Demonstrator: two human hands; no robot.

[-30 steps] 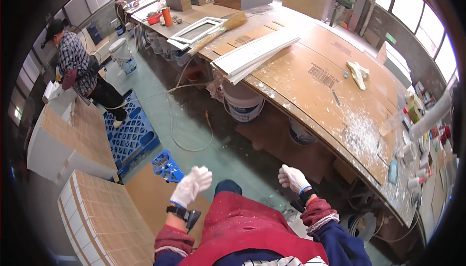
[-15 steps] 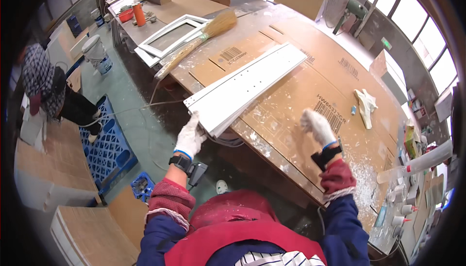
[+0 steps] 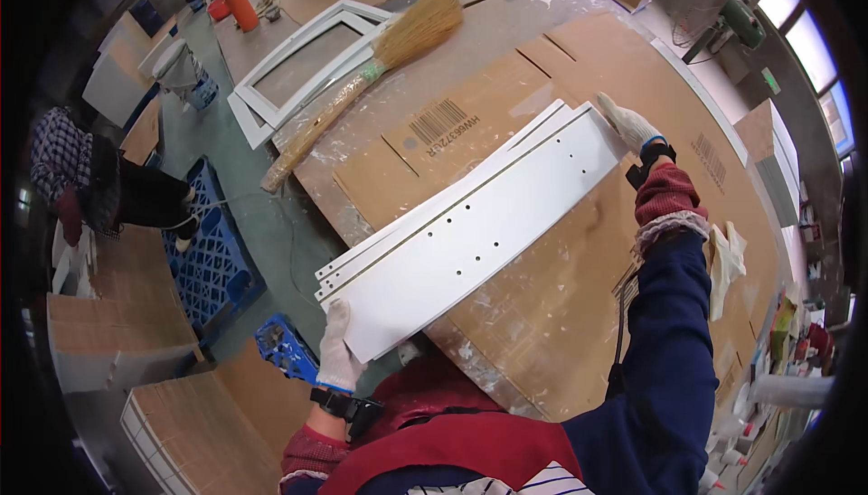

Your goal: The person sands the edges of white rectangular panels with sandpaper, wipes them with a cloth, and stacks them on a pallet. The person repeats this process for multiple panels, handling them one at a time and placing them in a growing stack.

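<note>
One long flat white drilled panel (image 3: 479, 233): over brown cardboard sheet (image 3: 542, 332), lower-left end jutting past its edge.
Long axis: diagonal, lower left to upper right.
White-gloved left hand (image 3: 336, 350): closed on lower-left end, some fingers hidden.
White-gloved right hand (image 3: 628, 124): at upper-right end; grip cannot be told, thumb out of sight.
More white boards (image 3: 425, 207): partly beneath, mostly covered, count unclear.

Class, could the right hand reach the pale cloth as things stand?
Probably yes: the right hand is at the far end of the white board, and the pale cloth lies uncovered beside its sleeve, with nothing seen blocking.
</note>
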